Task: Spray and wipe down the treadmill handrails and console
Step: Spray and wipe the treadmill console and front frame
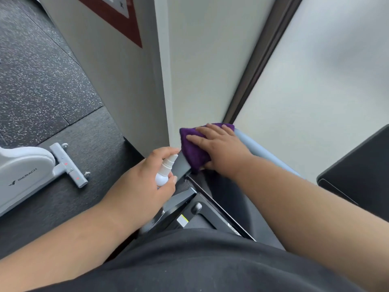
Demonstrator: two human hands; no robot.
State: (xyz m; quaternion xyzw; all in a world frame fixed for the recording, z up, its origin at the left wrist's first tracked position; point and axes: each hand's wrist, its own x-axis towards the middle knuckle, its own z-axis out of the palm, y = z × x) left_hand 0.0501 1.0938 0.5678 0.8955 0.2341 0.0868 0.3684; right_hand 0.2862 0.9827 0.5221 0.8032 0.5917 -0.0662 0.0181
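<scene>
At 9 o'clock, the left hand grips a small white spray bottle upright, nozzle twd the handrail, idle. At 12 o'clock, the right hand lies flat, fingers spread, pressing a purple cloth onto the rail's corner by the wall. Best practice, arguably: keep the palm flat w/ 1 long overlapping pass along the rail, then the console.

Cloth on handrail, bottle just left.
</scene>
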